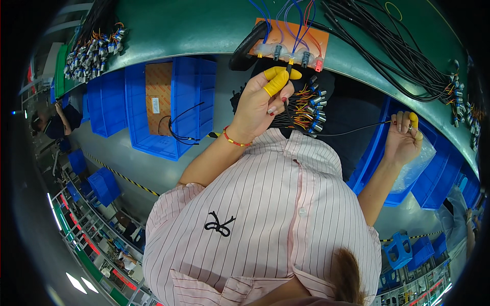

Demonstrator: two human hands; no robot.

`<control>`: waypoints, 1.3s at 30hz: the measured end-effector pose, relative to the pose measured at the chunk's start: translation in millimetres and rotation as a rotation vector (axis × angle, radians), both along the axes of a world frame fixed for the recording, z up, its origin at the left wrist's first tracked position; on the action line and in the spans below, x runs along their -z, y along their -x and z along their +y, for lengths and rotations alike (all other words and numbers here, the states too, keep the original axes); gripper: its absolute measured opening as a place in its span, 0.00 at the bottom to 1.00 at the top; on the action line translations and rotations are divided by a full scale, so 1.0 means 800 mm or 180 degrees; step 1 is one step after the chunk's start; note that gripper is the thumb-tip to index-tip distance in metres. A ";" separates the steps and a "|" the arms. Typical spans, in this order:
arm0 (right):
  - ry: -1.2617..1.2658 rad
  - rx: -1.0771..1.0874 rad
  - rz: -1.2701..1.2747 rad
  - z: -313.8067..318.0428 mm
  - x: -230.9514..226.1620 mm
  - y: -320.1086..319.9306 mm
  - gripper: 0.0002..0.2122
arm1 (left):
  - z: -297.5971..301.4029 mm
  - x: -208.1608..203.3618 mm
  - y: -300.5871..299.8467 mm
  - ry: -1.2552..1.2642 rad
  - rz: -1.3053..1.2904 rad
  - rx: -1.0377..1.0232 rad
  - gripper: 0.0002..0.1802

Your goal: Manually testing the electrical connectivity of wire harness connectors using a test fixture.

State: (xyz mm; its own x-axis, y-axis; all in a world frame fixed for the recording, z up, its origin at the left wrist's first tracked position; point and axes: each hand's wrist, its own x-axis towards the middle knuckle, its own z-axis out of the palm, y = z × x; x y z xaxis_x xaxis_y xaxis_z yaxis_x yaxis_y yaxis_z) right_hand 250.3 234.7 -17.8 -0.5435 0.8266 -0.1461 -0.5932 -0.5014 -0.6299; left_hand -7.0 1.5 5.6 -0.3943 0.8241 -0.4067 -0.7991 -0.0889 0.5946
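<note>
My left hand (260, 102), with yellow finger cots on its thumb and a finger, is closed on the black plug end of a thin cable (344, 133). The plug is up against a yellow socket (291, 60) at the front edge of an orange board (301, 36); how deep it sits I cannot tell. Blue and red wires run up from the board's row of connectors. Over to the right, my right hand (404, 138) pinches the cable farther along, near one end. Below the board lies a bundle of cables with silver-and-blue connectors (317, 109), partly hidden by my left hand.
The green table (189, 25) curves across the top. Bundled black cables (393, 56) lie on its right, and another connector bundle (94, 56) hangs at its left edge. Blue crates (196, 109) stand below, one with cardboard (159, 84). A person (56, 122) is at far left.
</note>
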 end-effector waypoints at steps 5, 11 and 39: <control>0.0056 -0.0107 0.0101 0.004 0.006 -0.004 0.21 | 0.000 -0.004 0.002 0.0017 -0.0106 -0.0006 0.16; 0.0040 -0.0143 0.0093 0.005 0.006 -0.001 0.20 | 0.004 -0.016 0.002 0.0034 -0.0442 -0.0087 0.15; -0.0115 0.0385 -0.0024 -0.015 -0.022 -0.011 0.07 | 0.024 -0.018 -0.004 0.0321 0.0639 0.0003 0.15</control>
